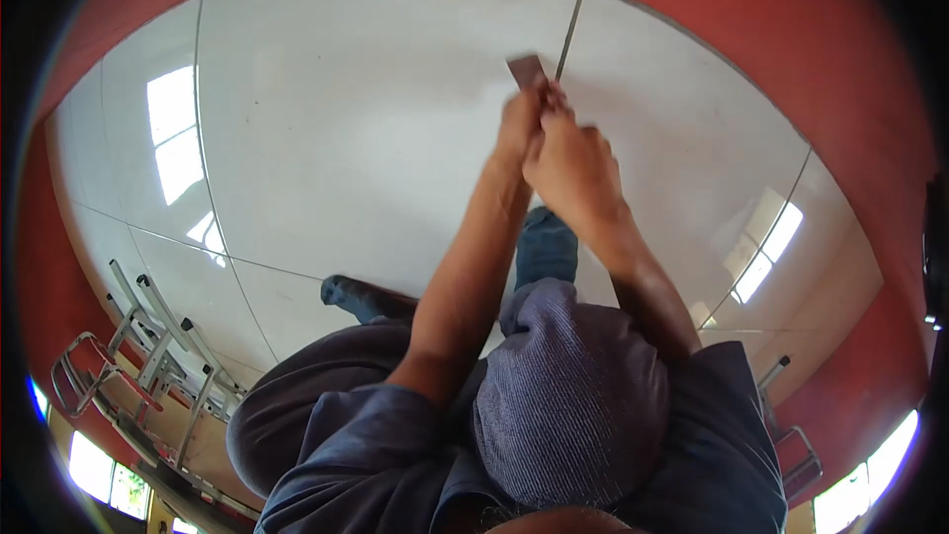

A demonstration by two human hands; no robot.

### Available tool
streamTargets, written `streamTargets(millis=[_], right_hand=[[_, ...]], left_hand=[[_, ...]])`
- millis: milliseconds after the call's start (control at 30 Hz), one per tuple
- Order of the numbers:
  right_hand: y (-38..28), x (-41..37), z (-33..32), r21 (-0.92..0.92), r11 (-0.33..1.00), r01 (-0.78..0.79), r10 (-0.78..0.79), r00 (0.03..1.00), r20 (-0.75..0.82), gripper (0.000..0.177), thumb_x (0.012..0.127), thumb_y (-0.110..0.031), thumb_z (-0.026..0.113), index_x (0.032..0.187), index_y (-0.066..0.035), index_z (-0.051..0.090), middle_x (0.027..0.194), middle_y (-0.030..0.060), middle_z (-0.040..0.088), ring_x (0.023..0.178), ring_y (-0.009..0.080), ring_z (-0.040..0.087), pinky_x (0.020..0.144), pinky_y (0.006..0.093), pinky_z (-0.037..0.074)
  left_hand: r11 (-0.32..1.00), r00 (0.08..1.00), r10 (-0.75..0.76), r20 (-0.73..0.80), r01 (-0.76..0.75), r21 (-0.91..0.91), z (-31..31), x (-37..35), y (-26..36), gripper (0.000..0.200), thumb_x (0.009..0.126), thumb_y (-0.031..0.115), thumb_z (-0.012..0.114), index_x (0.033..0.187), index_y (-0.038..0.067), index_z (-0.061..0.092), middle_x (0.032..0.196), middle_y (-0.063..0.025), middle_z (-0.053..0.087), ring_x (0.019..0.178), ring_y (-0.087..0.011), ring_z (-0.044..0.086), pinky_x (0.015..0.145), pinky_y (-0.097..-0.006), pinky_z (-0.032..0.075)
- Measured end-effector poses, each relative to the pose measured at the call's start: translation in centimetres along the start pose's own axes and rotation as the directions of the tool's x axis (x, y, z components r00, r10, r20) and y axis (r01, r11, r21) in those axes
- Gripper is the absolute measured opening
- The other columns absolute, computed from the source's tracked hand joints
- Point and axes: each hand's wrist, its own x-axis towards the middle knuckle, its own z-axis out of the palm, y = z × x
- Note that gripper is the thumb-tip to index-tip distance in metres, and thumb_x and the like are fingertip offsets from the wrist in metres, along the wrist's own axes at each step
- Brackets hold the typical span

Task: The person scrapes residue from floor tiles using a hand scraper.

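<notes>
A scraper (527, 69) with a flat, dark, squarish blade sticks out beyond my hands, close to the dark joint (570, 30) between two floor tiles. Its handle is mostly hidden by my fingers. My left hand (518, 125) is closed round it nearer the blade. Pressed up against the left, my right hand (578, 163) is closed too, around the lower part of the handle. Some fingers are slightly blurred. Beneath both hands lies the glossy white tiled floor (346, 89).
Red wall (840, 49) curves round the floor's far and right edges. A metal ladder-like frame (153, 331) stands at lower left, and another metal frame (796, 445) at lower right. My shoe (547, 242) is just below my hands. Window reflections (178, 138) shine on the tiles.
</notes>
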Motion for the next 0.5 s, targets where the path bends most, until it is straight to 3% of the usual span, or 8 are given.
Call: streamTargets(millis=[67, 100, 133, 233, 333, 400, 467, 500], right_hand=[[-2.4, 2.7, -2.3, -0.076, 0.993, -0.095, 0.105, 0.982, 0.155, 0.037, 0.085, -0.018, 0.049, 0.115, 0.003, 0.058, 0.117, 0.0198, 0.062, 0.098, 0.0401, 0.063, 0.084, 0.0476, 0.052], [-2.7, 3.7, -2.4, -0.071, 0.993, -0.096, 0.106, 0.981, 0.161, 0.035, 0.084, -0.017, 0.051, 0.112, 0.003, 0.059, 0.111, 0.0191, 0.065, 0.098, 0.04, 0.063, 0.084, 0.0474, 0.052], [-3.0, 4.0, -2.8, -0.068, 0.993, -0.095, 0.105, 0.98, 0.168, 0.034, 0.083, -0.016, 0.052, 0.11, 0.003, 0.061, 0.106, 0.0185, 0.067, 0.098, 0.0399, 0.063, 0.084, 0.0472, 0.053], [-2.0, 1.3, -2.2, -0.085, 0.992, -0.091, 0.104, 0.981, 0.163, 0.036, 0.082, -0.016, 0.054, 0.112, 0.003, 0.059, 0.108, 0.0199, 0.066, 0.099, 0.0402, 0.063, 0.085, 0.0471, 0.052], [-0.7, 1.0, 0.8, -0.085, 0.994, 0.063, -0.069, 0.995, -0.072, 0.039, 0.083, -0.019, 0.053, 0.115, 0.002, 0.057, 0.102, 0.0245, 0.066, 0.098, 0.0411, 0.063, 0.085, 0.0477, 0.052], [-2.3, 3.8, -0.8, -0.041, 0.996, -0.079, 0.081, 0.996, 0.041, 0.031, 0.083, -0.019, 0.05, 0.105, -0.001, 0.062, 0.1, 0.0257, 0.065, 0.096, 0.044, 0.061, 0.085, 0.0496, 0.051], [-2.8, 5.2, -1.7, 0.01, 0.999, -0.051, 0.051, 0.996, 0.073, 0.03, 0.084, -0.02, 0.049, 0.101, 0.001, 0.062, 0.099, 0.0264, 0.065, 0.095, 0.0447, 0.061, 0.086, 0.0505, 0.05], [-2.6, 5.1, -1.5, 0.011, 0.999, -0.036, 0.036, 0.999, 0.04, 0.03, 0.084, -0.02, 0.049, 0.103, 0.0, 0.062, 0.099, 0.0267, 0.065, 0.094, 0.0449, 0.061, 0.086, 0.0506, 0.05]], left_hand=[[0.983, 1.0, -0.003, -0.016, 0.0, -0.182, 2.4, 1.4, 2.5, 0.02, 0.097, 0.014, 0.049, 0.081, 0.002, 0.051, 0.073, -0.0066, 0.054, 0.064, -0.0142, 0.05, 0.058, -0.0292, 0.047], [0.999, 0.973, -0.01, 0.231, 0.022, -0.05, 1.2, 4.2, 4.1, 0.017, 0.095, 0.012, 0.049, 0.083, 0.002, 0.051, 0.075, -0.0069, 0.056, 0.064, -0.0147, 0.051, 0.06, -0.0283, 0.047], [0.998, 0.99, 0.002, 0.142, 0.006, -0.055, 1.2, 3.9, 3.7, 0.016, 0.095, 0.012, 0.049, 0.083, 0.001, 0.051, 0.075, -0.0071, 0.055, 0.064, -0.0149, 0.051, 0.06, -0.0281, 0.047], [0.988, 0.983, 0.13, -0.132, -0.139, -0.064, 1.8, -0.3, 1.0, 0.014, 0.095, 0.011, 0.05, 0.086, -0.001, 0.051, 0.075, -0.0086, 0.054, 0.064, -0.0166, 0.051, 0.06, -0.0286, 0.046], [0.999, 0.99, 0.044, -0.131, -0.04, 0.028, -0.1, 0.9, 1.4, 0.015, 0.094, 0.012, 0.051, 0.085, 0.0, 0.052, 0.071, -0.0079, 0.053, 0.063, -0.0174, 0.051, 0.06, -0.0314, 0.047], [0.93, 0.976, 0.214, -0.034, -0.193, 0.313, 1.6, 2.0, 3.8, 0.015, 0.093, 0.013, 0.049, 0.083, 0.001, 0.052, 0.069, -0.0054, 0.051, 0.062, -0.0164, 0.05, 0.06, -0.0306, 0.046], [0.988, 0.991, 0.07, 0.113, -0.084, 0.126, 2.1, 5.8, 6.5, 0.016, 0.092, 0.013, 0.048, 0.082, 0.002, 0.052, 0.071, -0.005, 0.052, 0.063, -0.0164, 0.052, 0.06, -0.0302, 0.047], [0.971, 0.989, 0.129, 0.072, -0.14, 0.193, 1.6, 6.1, 6.1, 0.016, 0.093, 0.014, 0.048, 0.083, 0.003, 0.052, 0.072, -0.0057, 0.054, 0.065, -0.0169, 0.053, 0.061, -0.0302, 0.046]])
